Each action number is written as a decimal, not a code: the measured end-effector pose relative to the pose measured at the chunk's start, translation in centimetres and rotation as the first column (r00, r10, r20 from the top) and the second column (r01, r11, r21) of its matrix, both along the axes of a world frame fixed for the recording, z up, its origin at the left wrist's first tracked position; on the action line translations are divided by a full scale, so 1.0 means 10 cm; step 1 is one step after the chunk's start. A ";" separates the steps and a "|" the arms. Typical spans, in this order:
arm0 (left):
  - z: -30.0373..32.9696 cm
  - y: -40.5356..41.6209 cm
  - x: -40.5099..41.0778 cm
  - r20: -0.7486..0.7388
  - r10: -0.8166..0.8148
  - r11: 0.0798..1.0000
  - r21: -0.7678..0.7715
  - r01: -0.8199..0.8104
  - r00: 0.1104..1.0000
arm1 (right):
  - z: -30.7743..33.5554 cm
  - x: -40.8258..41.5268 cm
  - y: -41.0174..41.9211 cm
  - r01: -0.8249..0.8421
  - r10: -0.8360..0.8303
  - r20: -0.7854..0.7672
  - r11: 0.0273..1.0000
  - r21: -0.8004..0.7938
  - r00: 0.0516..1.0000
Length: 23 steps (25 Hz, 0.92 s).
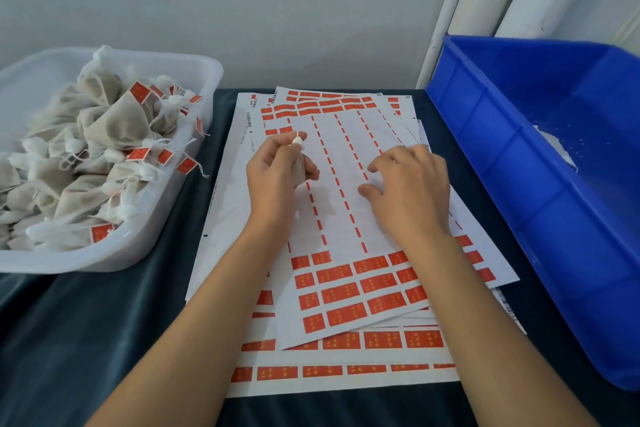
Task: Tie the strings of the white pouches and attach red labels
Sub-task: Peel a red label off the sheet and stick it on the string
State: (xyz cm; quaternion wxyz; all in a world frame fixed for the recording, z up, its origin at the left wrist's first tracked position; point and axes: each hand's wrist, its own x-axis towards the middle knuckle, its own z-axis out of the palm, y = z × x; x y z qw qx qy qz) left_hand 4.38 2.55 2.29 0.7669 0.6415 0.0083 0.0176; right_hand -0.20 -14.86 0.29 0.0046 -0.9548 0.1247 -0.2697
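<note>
Dark cloth (86, 340): gripped pouch (298, 168) stands upright.

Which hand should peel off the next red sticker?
Probably the right hand: its fingers lie free on the white sheet of red rectangular labels. The left hand is busy gripping a small white cloth pouch.
</note>
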 end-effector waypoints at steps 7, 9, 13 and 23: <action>-0.01 -0.04 -0.04 0.047 -0.030 0.997 0.066 0.027 0.998 | -0.06 0.22 -0.05 0.076 -0.060 -0.122 0.988 0.131 0.991; -0.02 -0.04 -0.03 0.077 -0.036 0.996 0.078 0.030 0.996 | -0.05 0.24 -0.06 0.097 -0.070 -0.150 0.979 0.181 0.986; -0.07 -0.07 -0.03 0.052 -0.052 0.987 0.156 0.043 0.997 | 0.07 0.09 0.06 0.026 0.029 -0.195 0.962 0.272 0.980; -0.12 -0.12 -0.03 0.045 0.026 0.986 0.164 -0.034 0.999 | 0.02 -0.90 0.88 0.134 -0.076 -0.329 0.979 0.155 0.941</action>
